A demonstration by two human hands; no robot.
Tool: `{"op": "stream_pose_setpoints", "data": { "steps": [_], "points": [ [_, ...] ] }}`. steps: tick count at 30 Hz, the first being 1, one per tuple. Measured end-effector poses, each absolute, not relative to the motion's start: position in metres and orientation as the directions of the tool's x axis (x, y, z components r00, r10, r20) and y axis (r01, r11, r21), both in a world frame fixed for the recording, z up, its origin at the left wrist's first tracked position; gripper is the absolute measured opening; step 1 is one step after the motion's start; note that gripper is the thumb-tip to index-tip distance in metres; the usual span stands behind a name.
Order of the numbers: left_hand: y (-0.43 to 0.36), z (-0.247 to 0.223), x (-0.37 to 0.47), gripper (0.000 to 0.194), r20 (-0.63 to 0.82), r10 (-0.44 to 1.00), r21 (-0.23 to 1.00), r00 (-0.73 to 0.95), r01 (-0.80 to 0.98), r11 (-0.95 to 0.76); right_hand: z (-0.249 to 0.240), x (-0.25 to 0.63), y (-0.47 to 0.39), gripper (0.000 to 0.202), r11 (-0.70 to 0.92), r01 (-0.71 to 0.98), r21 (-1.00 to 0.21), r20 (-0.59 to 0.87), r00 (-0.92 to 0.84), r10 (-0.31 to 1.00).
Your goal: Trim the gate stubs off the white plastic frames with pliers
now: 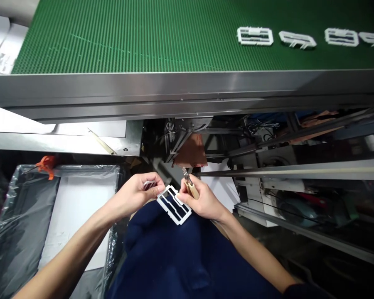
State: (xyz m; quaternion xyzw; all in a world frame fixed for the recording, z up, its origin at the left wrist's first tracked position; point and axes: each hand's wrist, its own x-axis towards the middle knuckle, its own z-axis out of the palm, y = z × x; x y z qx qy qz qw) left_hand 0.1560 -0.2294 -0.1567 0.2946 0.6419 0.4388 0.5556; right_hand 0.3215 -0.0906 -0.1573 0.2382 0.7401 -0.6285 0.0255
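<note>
A white slotted plastic frame [175, 205] is held at a slant over the dark blue clothing on my lap. My left hand [146, 189] pinches its upper left corner, and a second small white frame [149, 185] shows between the fingers of that same hand. My right hand [201, 199] is wrapped round small cutters with cream handles [192, 190], their metal jaws pointing up and away. The thumb of this hand also touches the right edge of the larger frame. How the right fingers lie under the cutters is hidden.
Several white frames [254, 36] lie at the right of a green ribbed belt [127, 37] with a metal edge [174, 89]. At left are a plastic-lined tray [28, 216] and a shelf holding a cream-handled tool [102, 141]. Metal bars [299, 172] cross the right.
</note>
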Motion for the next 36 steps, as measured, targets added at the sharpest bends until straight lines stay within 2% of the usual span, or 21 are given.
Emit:
{"op": "stream_pose_setpoints", "data": {
  "steps": [4, 6, 8, 10, 13, 16, 19, 24, 36],
  "points": [
    [-0.232, -0.154, 0.159, 0.019, -0.279, 0.943, 0.960, -0.181, -0.015, 0.280, -0.171, 0.325, -0.097, 0.020, -0.041, 0.356, -0.934, -0.356, -0.906, 0.227],
    [-0.234, -0.154, 0.162, 0.019, -0.262, 0.960, 0.964, -0.102, -0.063, 0.257, -0.175, 0.327, -0.101, 0.022, -0.104, 0.342, -0.934, -0.356, -0.916, 0.183],
    [-0.236, -0.154, 0.165, 0.019, -0.273, 0.960, 0.957, -0.058, -0.122, 0.264, -0.174, 0.330, -0.104, 0.022, -0.098, 0.357, -0.929, -0.368, -0.918, 0.150],
    [-0.238, -0.154, 0.168, 0.020, -0.296, 0.954, 0.947, -0.053, -0.147, 0.286, -0.167, 0.333, -0.102, 0.019, -0.003, 0.391, -0.920, -0.389, -0.914, 0.115],
    [-0.241, -0.152, 0.168, 0.021, -0.322, 0.946, 0.941, -0.048, -0.125, 0.314, -0.144, 0.336, -0.089, 0.017, 0.305, 0.420, -0.855, -0.415, -0.906, 0.082],
    [-0.243, -0.149, 0.165, 0.022, -0.339, 0.940, 0.940, -0.037, -0.051, 0.337, -0.118, 0.337, -0.073, 0.012, 0.654, 0.357, -0.667, -0.424, -0.904, 0.061],
    [-0.243, -0.146, 0.163, 0.023, -0.345, 0.938, 0.937, -0.035, 0.045, 0.346, -0.100, 0.334, -0.063, 0.012, 0.841, 0.249, -0.480, -0.453, -0.892, 0.006],
    [-0.243, -0.142, 0.163, 0.024, -0.356, 0.934, 0.919, -0.024, 0.173, 0.354, -0.088, 0.323, -0.059, 0.012, 0.943, 0.083, -0.323, -0.478, -0.874, -0.086],
    [-0.234, -0.134, 0.163, 0.017, -0.349, 0.937, 0.907, 0.015, 0.257, 0.333, -0.075, 0.305, -0.054, 0.012, 0.971, -0.076, -0.227, -0.512, -0.839, -0.185]
  ]
}}
